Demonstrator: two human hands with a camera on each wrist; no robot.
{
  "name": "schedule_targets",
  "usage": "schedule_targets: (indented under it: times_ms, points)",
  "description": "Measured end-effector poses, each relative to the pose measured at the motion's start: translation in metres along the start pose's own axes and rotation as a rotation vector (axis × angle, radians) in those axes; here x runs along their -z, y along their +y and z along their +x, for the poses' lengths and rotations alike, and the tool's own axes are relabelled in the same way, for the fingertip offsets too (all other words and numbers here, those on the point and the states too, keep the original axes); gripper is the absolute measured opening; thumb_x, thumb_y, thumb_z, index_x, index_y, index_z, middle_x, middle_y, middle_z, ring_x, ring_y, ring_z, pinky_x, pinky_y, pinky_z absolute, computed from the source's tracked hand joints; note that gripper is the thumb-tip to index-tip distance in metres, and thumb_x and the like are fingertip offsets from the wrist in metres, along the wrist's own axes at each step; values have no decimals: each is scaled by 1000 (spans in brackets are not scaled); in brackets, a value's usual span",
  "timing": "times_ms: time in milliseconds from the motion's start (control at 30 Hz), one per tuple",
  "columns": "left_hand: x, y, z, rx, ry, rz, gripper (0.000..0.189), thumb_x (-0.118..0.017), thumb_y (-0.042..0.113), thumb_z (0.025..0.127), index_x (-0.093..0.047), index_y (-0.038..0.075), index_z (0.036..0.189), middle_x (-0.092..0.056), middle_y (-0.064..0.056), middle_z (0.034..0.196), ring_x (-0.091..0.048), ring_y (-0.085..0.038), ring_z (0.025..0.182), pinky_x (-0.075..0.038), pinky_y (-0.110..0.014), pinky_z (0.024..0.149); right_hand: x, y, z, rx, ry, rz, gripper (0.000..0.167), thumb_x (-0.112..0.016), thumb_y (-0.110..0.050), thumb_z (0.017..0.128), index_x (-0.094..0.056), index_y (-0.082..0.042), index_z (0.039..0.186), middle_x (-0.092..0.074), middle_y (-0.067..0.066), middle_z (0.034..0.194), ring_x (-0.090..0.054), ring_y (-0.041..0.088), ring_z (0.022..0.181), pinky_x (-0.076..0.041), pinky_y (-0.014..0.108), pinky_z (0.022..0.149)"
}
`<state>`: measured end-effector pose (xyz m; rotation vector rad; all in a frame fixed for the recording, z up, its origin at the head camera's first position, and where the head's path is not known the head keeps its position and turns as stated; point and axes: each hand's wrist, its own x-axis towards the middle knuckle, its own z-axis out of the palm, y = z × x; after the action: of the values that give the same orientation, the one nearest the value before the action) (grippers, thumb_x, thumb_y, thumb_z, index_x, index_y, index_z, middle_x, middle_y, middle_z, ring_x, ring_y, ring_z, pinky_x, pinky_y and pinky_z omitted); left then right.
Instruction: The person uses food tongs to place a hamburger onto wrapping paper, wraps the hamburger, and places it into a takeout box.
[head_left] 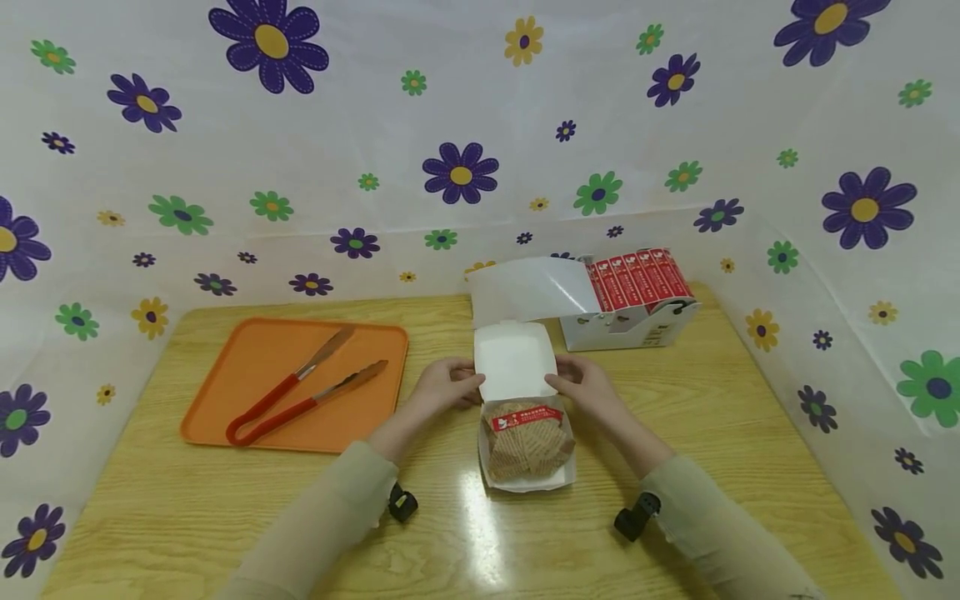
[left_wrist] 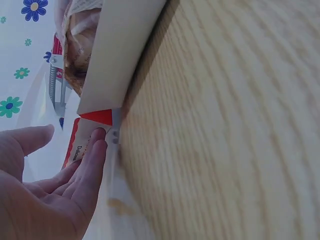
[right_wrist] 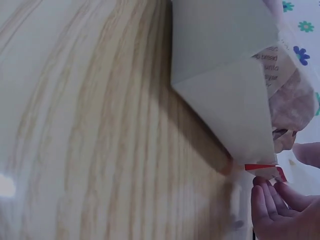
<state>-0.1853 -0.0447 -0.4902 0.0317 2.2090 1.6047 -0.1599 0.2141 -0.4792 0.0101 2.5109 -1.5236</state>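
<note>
A white burger box (head_left: 514, 357) stands with its lid raised, and a burger (head_left: 528, 446) wrapped in brown printed paper with a red strip sits in its base. At the lid's left edge, my left hand (head_left: 447, 383) touches the outer side with nearly straight fingers; the left wrist view shows the thumb apart from the card. My right hand (head_left: 587, 385) is at the opposite edge, its fingertips against the lid's outside and its thumb apart in the right wrist view. Both wrist views show the box wall and part of the wrapped filling.
On the left lies an orange tray (head_left: 217, 412) holding red-handled tongs (head_left: 281, 396). Behind the burger box stands a white carton (head_left: 630, 329) with several red packets (head_left: 641, 279), its flap (head_left: 525, 292) folded out leftward. A flowered cloth (head_left: 375, 150) surrounds the wooden table (head_left: 315, 500).
</note>
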Motion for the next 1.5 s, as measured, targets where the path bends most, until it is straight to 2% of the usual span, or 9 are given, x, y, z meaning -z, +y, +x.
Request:
schedule_targets:
  times_ms: [333, 500, 633, 800, 933, 1067, 1167, 1333, 1500]
  points:
    - [7, 4, -13, -9, 38, -62, 47, -63, 19, 107, -56, -9, 145, -71, -29, 126, -76, -18, 77, -68, -38, 77, -1, -6, -5, 39, -1, 77, 53, -63, -9, 104, -47, 17, 148, -58, 39, 143, -61, 52, 132, -53, 54, 114]
    - [13, -4, -17, -29, 20, -102, 47, -56, 15, 110, -51, -15, 146, -67, -36, 130, -72, -12, 74, -69, -34, 75, -6, -8, -6, 64, -26, 92, 51, -63, -9, 104, -50, 17, 146, -60, 38, 140, -63, 50, 128, -56, 45, 109]
    - [20, -9, -21, -44, 1, -108, 45, -52, 11, 111, -49, -17, 146, -64, -39, 133, -74, -13, 76, -69, -32, 75, -10, -9, -7, 75, -38, 93, 50, -62, -10, 105, -50, 16, 146, -61, 37, 140, -62, 48, 129, -55, 43, 109]
    - [28, -8, -24, -61, 12, -86, 45, -54, 11, 110, -49, -13, 149, -62, -34, 135, -75, -17, 83, -69, -35, 80, -11, -15, -6, 74, -39, 129, 49, -60, -13, 105, -52, 12, 147, -60, 34, 142, -59, 46, 134, -52, 47, 114]
    - [34, -3, -27, -113, 31, -45, 46, -55, 11, 110, -50, -11, 150, -62, -32, 133, -76, -26, 89, -68, -41, 85, -10, -21, -6, 55, -58, 193, 50, -56, -19, 108, -51, 11, 148, -57, 33, 148, -55, 45, 140, -49, 51, 119]
    - [37, 1, -29, -167, 40, -44, 42, -56, 8, 110, -53, -11, 147, -62, -32, 131, -77, -37, 98, -67, -49, 90, -8, -28, -8, 56, -84, 261, 54, -46, -24, 112, -46, 16, 149, -50, 37, 153, -52, 50, 143, -44, 55, 124]
    - [38, 3, -32, -198, 42, -34, 40, -57, 7, 109, -55, -7, 147, -62, -30, 134, -76, -40, 103, -65, -52, 93, -4, -32, -11, 66, -88, 291, 55, -40, -24, 114, -42, 18, 148, -47, 39, 153, -50, 53, 143, -41, 57, 125]
    - [37, 1, -40, -268, 48, 47, 39, -62, 7, 107, -60, 0, 145, -64, -25, 139, -75, -40, 110, -66, -46, 94, 0, -33, -17, 137, -81, 217, 50, -41, -21, 113, -50, 17, 145, -55, 37, 145, -57, 48, 136, -46, 58, 122]
    - [36, -3, -51, -351, 55, 125, 39, -66, 5, 104, -63, 3, 142, -68, -20, 139, -73, -36, 117, -65, -36, 96, 2, -29, -30, 245, -82, 107, 42, -48, -16, 111, -56, 11, 143, -63, 30, 140, -61, 33, 129, -52, 43, 113]
